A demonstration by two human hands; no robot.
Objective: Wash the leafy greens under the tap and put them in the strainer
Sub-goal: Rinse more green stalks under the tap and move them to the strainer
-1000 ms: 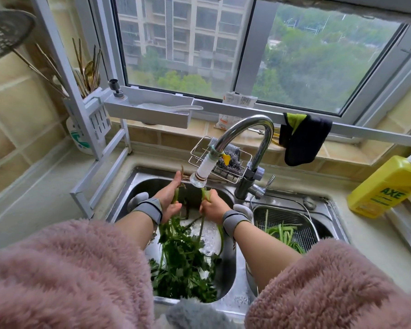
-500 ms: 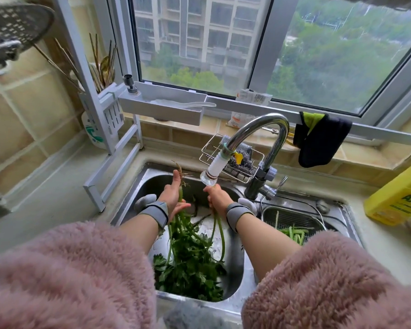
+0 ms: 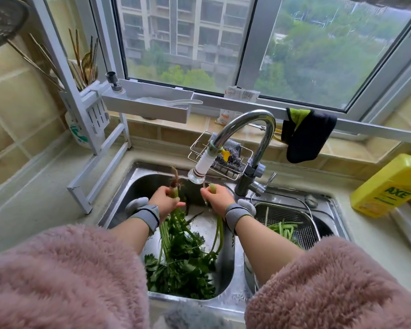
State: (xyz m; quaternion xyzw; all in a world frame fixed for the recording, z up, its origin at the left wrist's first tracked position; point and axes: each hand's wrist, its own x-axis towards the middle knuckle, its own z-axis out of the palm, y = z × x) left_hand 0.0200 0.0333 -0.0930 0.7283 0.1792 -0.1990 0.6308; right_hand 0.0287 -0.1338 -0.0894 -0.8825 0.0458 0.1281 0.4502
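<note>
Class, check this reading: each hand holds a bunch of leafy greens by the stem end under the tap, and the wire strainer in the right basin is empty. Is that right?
Not quite. The head view shows the strainer already holds some green stalks. The rest stands: the left hand and the right hand each grip leafy greens by the stem end under the tap.

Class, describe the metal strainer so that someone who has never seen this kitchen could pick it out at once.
Start at the steel double sink under the window and go to the basin on the person's right, beyond the tap. The strainer sits in that basin. It is the only wire-mesh basket in the sink, with a few green stalks already lying inside it.
</note>
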